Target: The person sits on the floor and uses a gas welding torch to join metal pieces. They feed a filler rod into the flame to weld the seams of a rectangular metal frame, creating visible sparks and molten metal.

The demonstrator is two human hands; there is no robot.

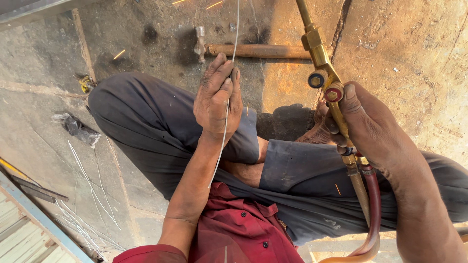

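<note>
— What does the left hand (pixel 218 97) have?

— A thin filler rod (pixel 229 78), a pale metal wire. The fingers are pinched closed around it near the centre of the frame. The rod runs from the top edge of the frame down through the grip and ends just above the red shirt (pixel 239 229).

— And the right hand (pixel 370 126)?

— It is clenched around a brass gas torch (pixel 327 83) at the right of centre. The thumb lies beside the red valve knob (pixel 334 92), with a second, darker knob (pixel 317 78) just above it to the left. The torch neck goes up out of the top edge, so the tip is not visible.

— What leaves the torch at the bottom?

— A dark red hose (pixel 374 209), which curves down to the lower edge on the right.

— Where is the person?

— Sitting cross-legged on a stained concrete floor (pixel 414 48) in dark grey trousers (pixel 146 126). One bare foot (pixel 317 131) shows just left of the torch.

— Anything else around?

— A rusty pipe (pixel 263 50) lies on the floor at the top centre, behind the rod. Loose wire rods (pixel 87 195) are scattered at the lower left, and a crumpled dark plastic bag (pixel 78 127) lies at the left.
</note>
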